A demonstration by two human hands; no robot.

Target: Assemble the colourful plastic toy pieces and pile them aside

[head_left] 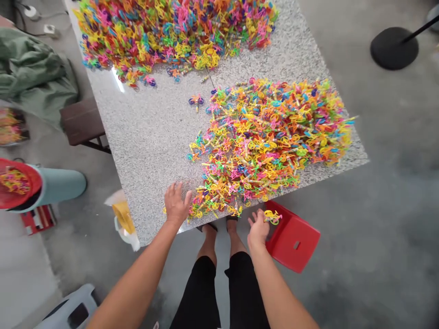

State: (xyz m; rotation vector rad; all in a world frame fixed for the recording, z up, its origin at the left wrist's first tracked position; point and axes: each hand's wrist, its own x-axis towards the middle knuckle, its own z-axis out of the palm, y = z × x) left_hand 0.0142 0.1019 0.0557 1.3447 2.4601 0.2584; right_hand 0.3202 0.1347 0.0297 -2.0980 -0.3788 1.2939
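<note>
My left hand (pixel 176 204) lies near the front edge of the speckled stone table (pixel 144 132), fingers spread, beside the near heap of small, bright plastic pieces (pixel 260 141). My right hand (pixel 258 229) is off the table edge with its fingers closed on a small yellow plastic piece (pixel 272 217) that has ring-like parts and touches of green and pink. The exact kind of these pieces is too small to make out; many seem to have rings and short pale tubes. One loose piece (pixel 196 101) lies left of the heap.
A larger heap (pixel 178 32) covers the table's far side. Below the right front edge stands a red stool (pixel 295 242). To the left are a brown bench (pixel 84 119), a blue-grey bin (pixel 63 183) with a red basin (pixel 15 185), and green cloth (pixel 32 68). A black stand base (pixel 391 48) is at right.
</note>
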